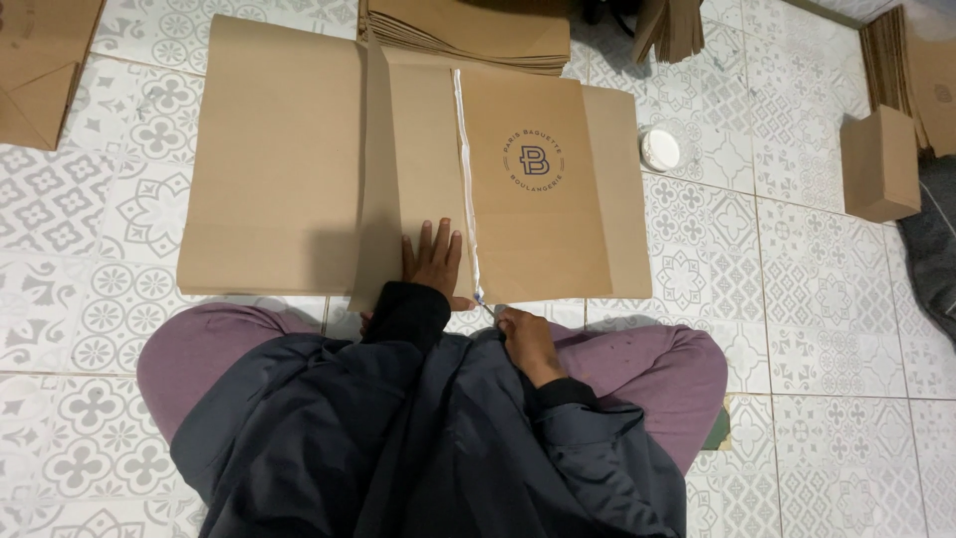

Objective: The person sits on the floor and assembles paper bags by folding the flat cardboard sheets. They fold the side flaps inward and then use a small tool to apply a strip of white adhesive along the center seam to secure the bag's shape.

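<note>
A large flat sheet of brown kraft paper [289, 159], partly folded, lies on the patterned tile floor in front of my crossed legs. A white line of glue [462, 169] runs down its middle beside a round dark printed emblem [534, 159]. My left hand [433, 261] lies flat, fingers spread, on the folded flap near the sheet's front edge, just left of the white line. My right hand [526, 337] is curled at the sheet's front edge by the bottom end of that line, pinching something small that I cannot make out.
A stack of flat brown sheets [468, 30] lies beyond the paper. A small white round tub [661, 149] stands to the right. A brown paper bag [880, 164] stands at far right, more stacked paper [901, 60] behind it. Folded brown paper [40, 70] lies at top left.
</note>
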